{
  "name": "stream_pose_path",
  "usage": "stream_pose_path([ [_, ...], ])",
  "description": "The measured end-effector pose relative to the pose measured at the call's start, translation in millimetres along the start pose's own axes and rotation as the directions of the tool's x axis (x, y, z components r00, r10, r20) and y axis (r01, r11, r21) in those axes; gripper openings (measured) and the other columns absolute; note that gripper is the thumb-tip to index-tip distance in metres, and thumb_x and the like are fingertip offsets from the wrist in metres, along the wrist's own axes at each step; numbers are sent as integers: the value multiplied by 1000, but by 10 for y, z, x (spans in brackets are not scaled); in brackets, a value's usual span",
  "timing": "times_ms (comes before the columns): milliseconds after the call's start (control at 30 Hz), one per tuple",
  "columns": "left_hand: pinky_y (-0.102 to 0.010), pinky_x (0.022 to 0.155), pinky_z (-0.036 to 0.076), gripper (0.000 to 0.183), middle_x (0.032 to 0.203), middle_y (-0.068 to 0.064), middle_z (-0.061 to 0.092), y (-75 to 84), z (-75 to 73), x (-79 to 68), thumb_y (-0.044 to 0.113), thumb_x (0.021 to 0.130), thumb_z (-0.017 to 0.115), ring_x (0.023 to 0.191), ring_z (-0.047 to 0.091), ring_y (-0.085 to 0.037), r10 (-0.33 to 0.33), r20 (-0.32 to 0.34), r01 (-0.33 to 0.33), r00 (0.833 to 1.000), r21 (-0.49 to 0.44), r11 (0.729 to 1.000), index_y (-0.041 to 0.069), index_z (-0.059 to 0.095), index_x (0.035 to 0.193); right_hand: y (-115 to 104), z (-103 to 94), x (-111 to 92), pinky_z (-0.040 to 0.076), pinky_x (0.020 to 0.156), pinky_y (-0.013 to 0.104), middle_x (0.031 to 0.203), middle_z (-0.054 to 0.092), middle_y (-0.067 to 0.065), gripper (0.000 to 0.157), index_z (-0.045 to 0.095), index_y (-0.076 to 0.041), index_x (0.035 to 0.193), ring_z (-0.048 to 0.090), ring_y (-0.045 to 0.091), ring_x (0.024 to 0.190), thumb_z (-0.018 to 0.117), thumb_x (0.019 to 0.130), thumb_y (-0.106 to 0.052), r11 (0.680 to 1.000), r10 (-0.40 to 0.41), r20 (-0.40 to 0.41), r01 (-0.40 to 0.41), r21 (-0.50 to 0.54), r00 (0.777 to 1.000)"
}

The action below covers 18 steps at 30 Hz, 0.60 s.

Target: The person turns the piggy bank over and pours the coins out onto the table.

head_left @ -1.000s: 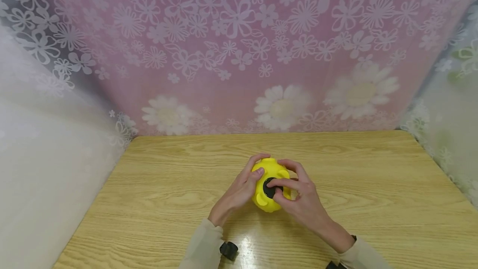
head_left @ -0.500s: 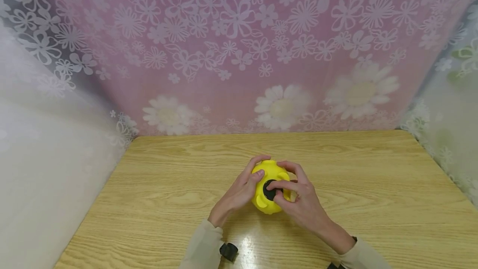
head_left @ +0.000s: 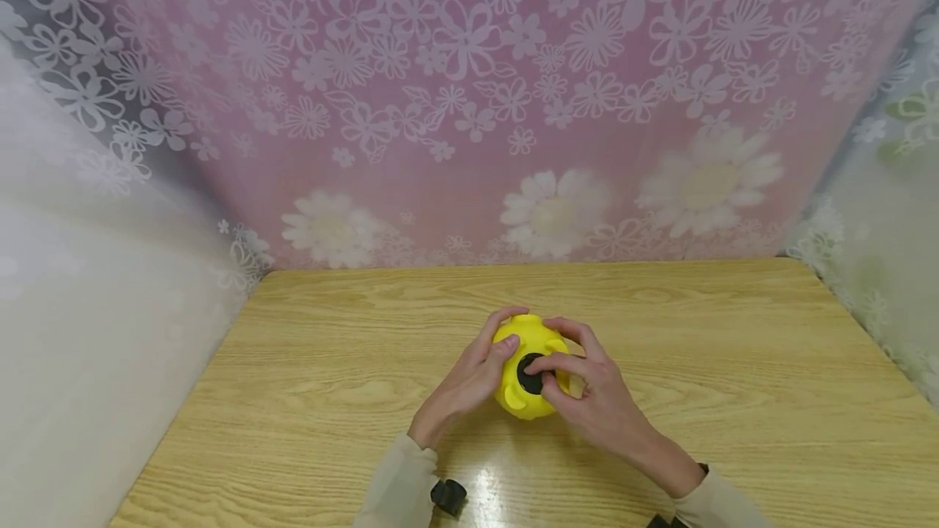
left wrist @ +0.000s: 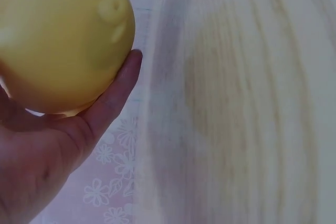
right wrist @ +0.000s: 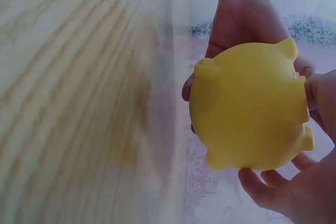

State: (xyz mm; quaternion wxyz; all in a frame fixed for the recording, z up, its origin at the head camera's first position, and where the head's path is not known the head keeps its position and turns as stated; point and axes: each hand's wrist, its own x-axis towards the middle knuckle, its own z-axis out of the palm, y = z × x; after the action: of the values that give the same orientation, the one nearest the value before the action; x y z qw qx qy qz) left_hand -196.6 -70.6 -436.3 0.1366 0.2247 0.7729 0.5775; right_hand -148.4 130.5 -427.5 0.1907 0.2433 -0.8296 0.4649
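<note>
A round yellow piggy bank (head_left: 530, 407) with stubby feet is held with its underside toward the head camera. A black round plug (head_left: 530, 383) sits in the middle of that underside. My left hand (head_left: 471, 371) grips the bank from the left, thumb on the near face and fingers round the far side. In the left wrist view those fingers support the smooth yellow body (left wrist: 63, 40). My right hand (head_left: 603, 398) has index finger and thumb bent onto the plug, covering part of it, while another finger touches the bank's upper right. The right wrist view shows both hands around the bank (right wrist: 247, 108).
The wood-grain table (head_left: 308, 365) lies below the hands. A pink flowered curtain (head_left: 440, 104) stands along its back edge, with pale sheets at the left and right. A small black device (head_left: 448, 497) sits by the left sleeve.
The piggy bank and both hands have shifted very slightly toward the near side in the head view. Finger positions on the plug look almost the same.
</note>
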Motion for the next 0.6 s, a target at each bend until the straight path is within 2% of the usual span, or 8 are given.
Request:
stream_pose_path([
  [133,-29,77,56,43,118,-9,59,15,10,11,46,109,40,87,64,-15,18,-63,-16,998,18,1000,41,34,152,6,-33,35,54,93,18,137,59,9,30,75,-23,97,62,30,120,76,84,5,1000,-6,-33,5,-13,999],
  [300,-30,81,57,47,131,-8,56,33,35,24,44,106,49,99,62,-18,58,-159,-53,986,41,998,38,35,151,8,-31,45,63,82,38,133,60,11,26,70,-13,102,67,30,110,82,82,-2,998,37,-62,-40,-40,997],
  [367,-30,83,57,49,136,-6,54,37,49,29,44,105,52,102,61,-18,70,-196,-62,978,49,997,37,36,150,11,-24,46,64,78,42,132,59,13,29,67,-10,103,68,31,108,85,80,-4,997,57,-59,-60,-53,997],
  [500,-30,86,56,52,142,-2,53,37,80,46,39,102,60,107,60,-19,91,-250,-78,964,62,995,31,39,149,9,-9,52,64,75,41,130,58,16,33,64,-7,101,69,33,105,86,77,-4,992,88,-53,-92,-84,995],
  [600,-30,85,56,53,142,-2,54,36,100,58,37,100,63,107,60,-19,99,-268,-79,958,83,993,32,40,147,-3,1,53,64,74,40,129,58,16,32,63,-5,98,70,32,102,86,76,-3,987,108,-61,-114,-110,992],
])
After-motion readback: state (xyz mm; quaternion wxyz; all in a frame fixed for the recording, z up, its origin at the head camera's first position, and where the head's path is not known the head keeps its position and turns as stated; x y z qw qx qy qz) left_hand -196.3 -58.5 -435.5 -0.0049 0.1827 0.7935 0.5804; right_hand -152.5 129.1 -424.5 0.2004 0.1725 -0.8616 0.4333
